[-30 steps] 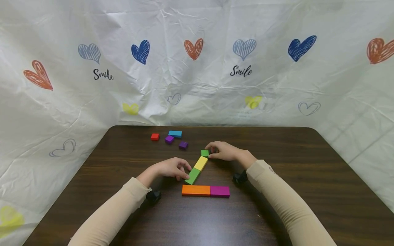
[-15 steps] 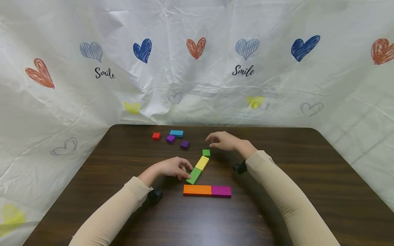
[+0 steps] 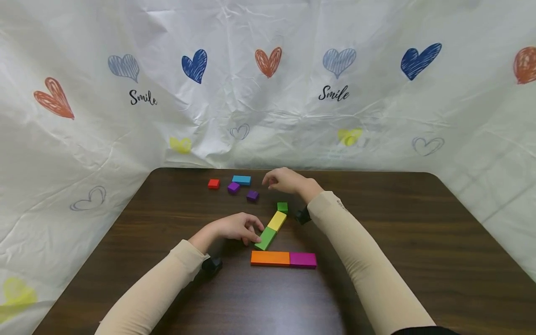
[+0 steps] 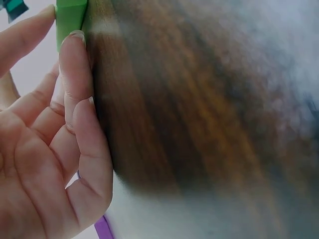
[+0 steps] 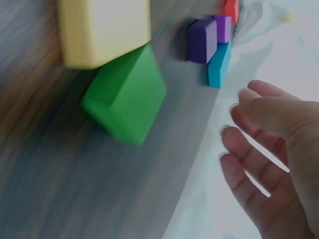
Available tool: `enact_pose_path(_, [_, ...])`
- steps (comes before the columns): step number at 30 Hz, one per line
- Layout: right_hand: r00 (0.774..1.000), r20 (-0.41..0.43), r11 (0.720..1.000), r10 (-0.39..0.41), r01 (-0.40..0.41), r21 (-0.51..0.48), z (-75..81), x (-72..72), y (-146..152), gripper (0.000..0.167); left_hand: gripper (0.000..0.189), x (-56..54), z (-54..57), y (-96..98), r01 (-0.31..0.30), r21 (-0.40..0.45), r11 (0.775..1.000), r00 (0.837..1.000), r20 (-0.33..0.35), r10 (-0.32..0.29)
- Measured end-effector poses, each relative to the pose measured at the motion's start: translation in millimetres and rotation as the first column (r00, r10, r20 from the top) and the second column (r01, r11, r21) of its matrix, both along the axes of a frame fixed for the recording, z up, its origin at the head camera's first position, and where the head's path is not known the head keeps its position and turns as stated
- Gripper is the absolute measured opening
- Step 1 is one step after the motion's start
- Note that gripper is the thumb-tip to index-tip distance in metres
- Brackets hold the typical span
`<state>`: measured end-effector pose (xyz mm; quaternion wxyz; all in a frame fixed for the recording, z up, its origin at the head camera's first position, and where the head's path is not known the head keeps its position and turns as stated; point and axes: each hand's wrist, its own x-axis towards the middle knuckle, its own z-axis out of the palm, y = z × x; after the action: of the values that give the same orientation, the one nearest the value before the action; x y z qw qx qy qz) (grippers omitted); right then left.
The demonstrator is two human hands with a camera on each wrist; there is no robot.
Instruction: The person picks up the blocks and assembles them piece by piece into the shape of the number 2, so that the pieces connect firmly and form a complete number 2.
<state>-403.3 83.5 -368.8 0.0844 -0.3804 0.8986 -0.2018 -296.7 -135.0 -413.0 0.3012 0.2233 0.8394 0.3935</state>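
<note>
At the middle of the table, a light green block (image 3: pixel 265 238), a yellow block (image 3: pixel 277 221) and a small green block (image 3: pixel 282 207) form a slanting line, end to end. My left hand (image 3: pixel 236 228) holds the light green block, thumb and a fingertip against its sides in the left wrist view. Above the table beyond the small green block is my right hand (image 3: pixel 286 180), holding nothing, its fingers loosely bent. Its fingers (image 5: pixel 239 149) hang apart from every block in the right wrist view. The dark purple block (image 3: pixel 252 196) lies nearest to them.
Behind, a red block (image 3: pixel 214 184), a blue block (image 3: pixel 241 180) and a lighter purple block (image 3: pixel 233 188) lie near the table's far edge. In front, an orange block (image 3: pixel 270 258) and a magenta block (image 3: pixel 303 260) lie end to end. A white printed sheet (image 3: pixel 234 107) hangs beyond the table (image 3: pixel 398 223).
My right hand has let go of the small green block, risen and moved away and left towards the loose blocks. My left hand has stayed at the light green block.
</note>
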Motion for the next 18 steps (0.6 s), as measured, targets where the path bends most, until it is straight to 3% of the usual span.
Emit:
enact_pose_path(11, [0.998, 0.052, 0.988, 0.02, -0.028, 0.155, -3.8, 1.5, -40.8, 0.036, 0.031, 0.3, 6.0, -3.0, 0.015, -0.001, 1.0, 1.0, 0.016, -0.015])
enact_pose_path(18, [1.0, 0.018, 0.978, 0.002, -0.006, 0.21, -12.9, 1.7, -53.0, 0.039, 0.031, 1.3, 4.3, -2.2, 0.023, 0.002, 1.0, 1.0, 0.009, -0.023])
